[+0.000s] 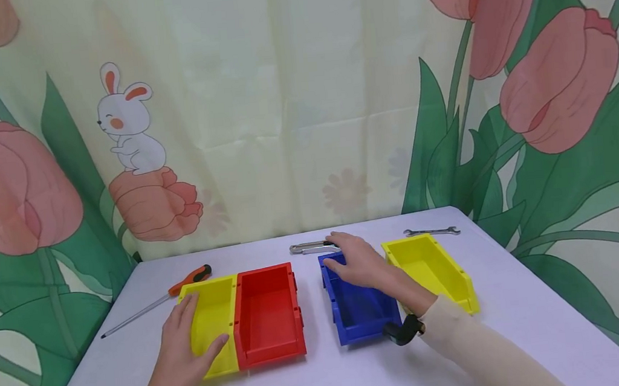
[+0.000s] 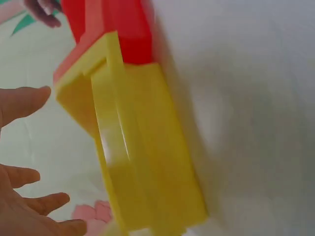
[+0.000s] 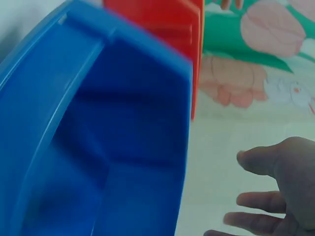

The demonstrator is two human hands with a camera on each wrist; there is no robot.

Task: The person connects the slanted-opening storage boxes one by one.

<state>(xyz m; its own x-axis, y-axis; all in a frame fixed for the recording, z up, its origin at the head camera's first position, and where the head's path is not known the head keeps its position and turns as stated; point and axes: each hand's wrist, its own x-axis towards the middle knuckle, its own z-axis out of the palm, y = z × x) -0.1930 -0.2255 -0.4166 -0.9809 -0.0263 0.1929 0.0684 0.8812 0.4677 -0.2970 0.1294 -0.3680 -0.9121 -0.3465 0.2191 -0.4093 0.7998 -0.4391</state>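
My left hand [image 1: 182, 342] hovers over the left side of the left yellow bin [image 1: 215, 309], its fingers spread and holding nothing. A red bin [image 1: 267, 317] sits against that bin's right side. My right hand [image 1: 358, 262] reaches over the blue bin [image 1: 359, 310], fingers extended toward a silver metal tool [image 1: 308, 248] with a dark part behind it. Whether the fingertips touch this tool cannot be told, as the hand covers its right end. In the right wrist view, the thumb and fingers [image 3: 263, 201] are apart beside the blue bin, with nothing between them.
A screwdriver [image 1: 177, 289] with an orange and black handle lies left of the left yellow bin. Another yellow bin [image 1: 430, 268] stands right of the blue one, with an open-ended wrench [image 1: 432, 232] behind it. A printed curtain [image 1: 282, 128] hangs behind the white table [image 1: 324, 379].
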